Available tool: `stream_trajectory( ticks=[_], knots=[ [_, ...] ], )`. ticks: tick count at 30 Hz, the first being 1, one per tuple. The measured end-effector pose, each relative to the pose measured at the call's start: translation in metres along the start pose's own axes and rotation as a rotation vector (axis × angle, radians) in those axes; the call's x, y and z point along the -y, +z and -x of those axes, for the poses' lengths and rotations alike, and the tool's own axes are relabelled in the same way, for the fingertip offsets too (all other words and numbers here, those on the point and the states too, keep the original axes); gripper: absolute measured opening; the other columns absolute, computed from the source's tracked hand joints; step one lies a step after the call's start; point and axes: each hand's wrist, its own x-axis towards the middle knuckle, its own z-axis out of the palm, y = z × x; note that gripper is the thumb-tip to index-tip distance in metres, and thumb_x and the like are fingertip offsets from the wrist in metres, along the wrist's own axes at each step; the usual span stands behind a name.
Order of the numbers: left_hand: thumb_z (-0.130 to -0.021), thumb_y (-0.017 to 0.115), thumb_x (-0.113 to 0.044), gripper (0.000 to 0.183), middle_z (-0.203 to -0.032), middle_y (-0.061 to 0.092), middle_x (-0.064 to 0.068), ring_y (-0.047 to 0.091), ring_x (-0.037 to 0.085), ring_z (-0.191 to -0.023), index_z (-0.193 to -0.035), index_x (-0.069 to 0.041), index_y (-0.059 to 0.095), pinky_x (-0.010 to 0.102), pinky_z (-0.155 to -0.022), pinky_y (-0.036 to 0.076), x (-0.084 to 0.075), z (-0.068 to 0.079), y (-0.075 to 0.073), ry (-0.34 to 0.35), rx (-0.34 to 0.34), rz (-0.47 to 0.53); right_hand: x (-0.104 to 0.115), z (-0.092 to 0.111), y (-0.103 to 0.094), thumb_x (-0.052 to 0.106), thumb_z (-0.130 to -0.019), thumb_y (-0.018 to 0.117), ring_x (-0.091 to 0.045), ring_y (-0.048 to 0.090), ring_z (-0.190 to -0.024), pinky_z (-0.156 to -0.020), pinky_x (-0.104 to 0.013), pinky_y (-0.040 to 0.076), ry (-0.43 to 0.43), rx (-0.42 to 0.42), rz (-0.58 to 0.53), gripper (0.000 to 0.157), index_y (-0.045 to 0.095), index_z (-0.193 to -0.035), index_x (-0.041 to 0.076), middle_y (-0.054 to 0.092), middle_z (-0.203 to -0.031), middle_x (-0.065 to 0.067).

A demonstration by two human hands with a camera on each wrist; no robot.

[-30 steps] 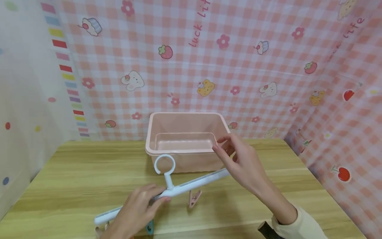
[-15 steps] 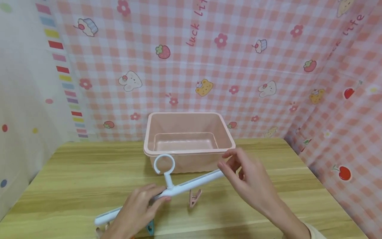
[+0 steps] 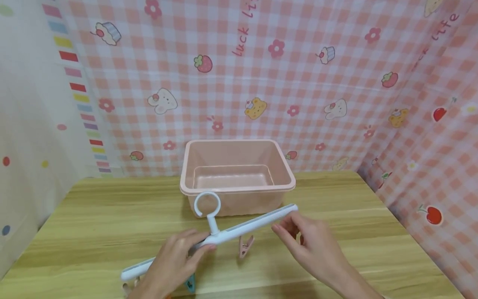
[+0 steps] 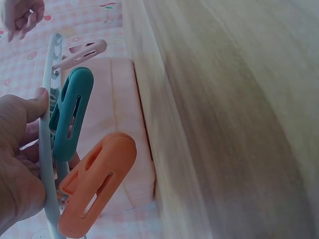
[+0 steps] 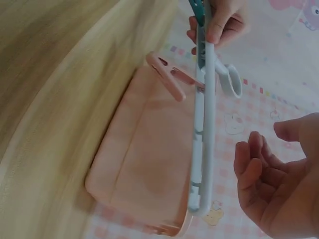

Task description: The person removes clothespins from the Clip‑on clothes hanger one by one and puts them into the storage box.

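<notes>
In the head view, my left hand grips a light blue clip hanger near its middle, thumb in front. Its round hook points upward and the bar slants up to the right. From the underside hang a pink clip, a teal clip and, at the left end, a beige clip. An orange clip shows clearly in the left wrist view. My right hand holds nothing; its fingers are loosely bent beside the hanger's right end, apart from it in the right wrist view.
Behind the hanger, a pink plastic bin with nothing visible inside stands on the wooden table. Checked cloth with printed cartoons hangs along the back and right side, and a white dotted cloth along the left.
My right hand has moved down from the bin's right corner, past the hanger's right end, which now shows fully. The left hand keeps its grip, with the hanger almost still.
</notes>
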Motion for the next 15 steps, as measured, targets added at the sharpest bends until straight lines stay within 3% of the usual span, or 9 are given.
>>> stream_trajectory(
  ticks=[7, 11, 15],
  knots=[
    [-0.094, 0.07, -0.03, 0.024, -0.082, 0.068, -0.006, 0.049, -0.006, -0.065, -0.108, -0.012, 0.077, 0.013, -0.053, 0.046, -0.004, -0.002, -0.001, -0.023, -0.002, 0.017, -0.008, -0.002, 0.009, 0.046, -0.099, 0.06, 0.009, 0.051, -0.065, -0.056, -0.015, 0.043, 0.131, 0.249, 0.045, 0.024, 0.07, -0.092, 0.026, 0.065, -0.074, 0.019],
    [-0.093, 0.071, -0.028, 0.022, -0.081, 0.067, -0.005, 0.048, -0.007, -0.064, -0.106, -0.011, 0.077, 0.013, -0.052, 0.046, -0.005, -0.002, -0.002, -0.014, -0.009, 0.016, -0.015, -0.004, 0.021, 0.05, -0.1, 0.057, 0.001, 0.062, -0.073, -0.062, -0.018, 0.05, 0.212, 0.375, -0.034, 0.038, 0.07, -0.108, 0.016, 0.074, -0.09, 0.004],
    [-0.092, 0.072, -0.027, 0.021, -0.078, 0.065, -0.007, 0.046, -0.007, -0.063, -0.104, -0.011, 0.077, 0.014, -0.05, 0.045, -0.006, -0.002, -0.003, 0.004, -0.021, 0.013, -0.021, -0.005, 0.031, 0.048, -0.1, 0.057, -0.016, 0.069, -0.082, -0.064, -0.022, 0.054, 0.285, 0.446, -0.159, 0.046, 0.064, -0.122, 0.008, 0.074, -0.102, -0.006]
  ],
)
